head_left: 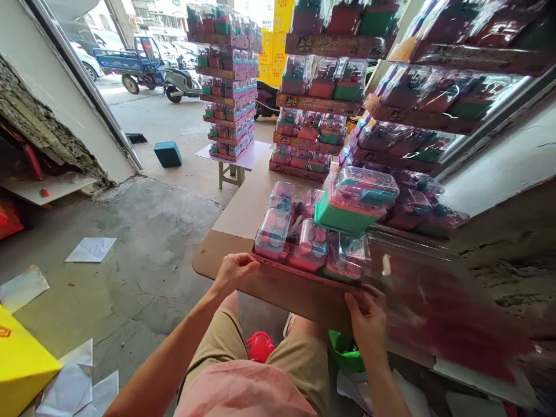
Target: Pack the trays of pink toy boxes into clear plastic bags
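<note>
On the table before me lies a shallow display tray (pixel 299 267) with a dark red front edge, filled with small clear-lidded plastic boxes in pink, teal and green. My left hand (pixel 232 272) pinches its front left corner between thumb and fingers. At the front right corner, my right hand (pixel 368 307) is closed, thumb against fingers; its fingertips are partly hidden at the tray's edge. Above the tray's back right part sits a green box (pixel 347 214) with a clear lid and a teal piece in it. Clear wrap (pixel 354 249) glints over the right-hand boxes.
Tall stacks of filled trays (pixel 319 104) stand behind and to the right, close to my work. Another stack (pixel 230 87) rests on a stool outside. Paper sheets (pixel 91 249), a blue block (pixel 167 154) and a yellow box (pixel 21 359) lie on the floor.
</note>
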`<act>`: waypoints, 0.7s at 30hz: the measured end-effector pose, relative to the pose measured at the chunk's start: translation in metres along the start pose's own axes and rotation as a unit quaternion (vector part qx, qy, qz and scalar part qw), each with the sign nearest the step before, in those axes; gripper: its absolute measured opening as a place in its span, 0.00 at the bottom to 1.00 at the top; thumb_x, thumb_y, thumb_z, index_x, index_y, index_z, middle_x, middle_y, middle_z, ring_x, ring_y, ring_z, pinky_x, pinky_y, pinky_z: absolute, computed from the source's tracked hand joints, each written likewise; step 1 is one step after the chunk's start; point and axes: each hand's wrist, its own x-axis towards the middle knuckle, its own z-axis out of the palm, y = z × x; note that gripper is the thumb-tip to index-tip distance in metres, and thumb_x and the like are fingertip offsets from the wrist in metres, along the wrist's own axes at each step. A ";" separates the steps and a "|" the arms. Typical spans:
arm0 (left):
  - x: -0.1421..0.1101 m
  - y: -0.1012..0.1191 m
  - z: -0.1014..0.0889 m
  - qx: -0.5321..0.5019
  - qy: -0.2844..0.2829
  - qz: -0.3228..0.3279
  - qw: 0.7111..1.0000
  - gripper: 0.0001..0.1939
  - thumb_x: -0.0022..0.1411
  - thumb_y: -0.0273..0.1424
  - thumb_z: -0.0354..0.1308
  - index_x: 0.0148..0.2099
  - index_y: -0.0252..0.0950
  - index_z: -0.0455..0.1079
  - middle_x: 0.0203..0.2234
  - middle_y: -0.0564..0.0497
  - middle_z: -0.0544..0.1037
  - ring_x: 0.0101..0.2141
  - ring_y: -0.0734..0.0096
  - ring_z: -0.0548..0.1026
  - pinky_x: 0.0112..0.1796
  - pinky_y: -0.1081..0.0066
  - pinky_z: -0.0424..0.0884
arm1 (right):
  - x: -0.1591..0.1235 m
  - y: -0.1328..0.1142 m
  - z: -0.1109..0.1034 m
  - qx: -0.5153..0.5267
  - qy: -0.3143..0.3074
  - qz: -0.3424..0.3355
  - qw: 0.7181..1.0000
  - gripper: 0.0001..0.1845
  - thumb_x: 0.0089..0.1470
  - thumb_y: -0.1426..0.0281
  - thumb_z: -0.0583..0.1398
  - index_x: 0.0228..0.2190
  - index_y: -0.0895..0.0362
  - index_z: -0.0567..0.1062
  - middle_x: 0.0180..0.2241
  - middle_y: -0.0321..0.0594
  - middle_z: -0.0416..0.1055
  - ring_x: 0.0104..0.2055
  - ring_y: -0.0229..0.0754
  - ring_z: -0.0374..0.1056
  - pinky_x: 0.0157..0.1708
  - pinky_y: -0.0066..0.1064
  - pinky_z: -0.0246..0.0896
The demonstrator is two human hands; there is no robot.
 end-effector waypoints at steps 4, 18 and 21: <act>0.003 -0.008 0.001 0.066 0.037 0.052 0.996 0.14 0.49 0.41 0.59 0.22 0.34 0.71 0.19 0.55 0.69 0.22 0.77 0.64 0.25 0.76 0.56 | 0.003 0.004 0.004 0.006 0.015 -0.030 0.999 0.21 0.44 0.52 0.58 0.21 0.58 0.73 0.46 0.48 0.62 0.45 0.49 0.62 0.45 0.40 0.56; 0.012 -0.013 0.004 0.197 0.079 0.147 0.966 0.07 0.51 0.30 0.62 0.22 0.38 0.73 0.22 0.54 0.69 0.29 0.72 0.68 0.32 0.73 0.63 | 0.011 0.018 0.004 -0.026 -0.015 -0.081 0.996 0.24 0.47 0.49 0.55 0.22 0.58 0.75 0.44 0.50 0.63 0.36 0.47 0.65 0.37 0.40 0.62; 0.013 -0.015 0.003 0.181 0.075 0.150 0.969 0.06 0.52 0.30 0.62 0.24 0.38 0.74 0.24 0.54 0.68 0.28 0.73 0.68 0.31 0.74 0.64 | 0.011 0.021 0.006 -0.030 -0.012 -0.078 0.996 0.25 0.47 0.48 0.55 0.23 0.58 0.75 0.45 0.51 0.63 0.35 0.46 0.66 0.37 0.41 0.63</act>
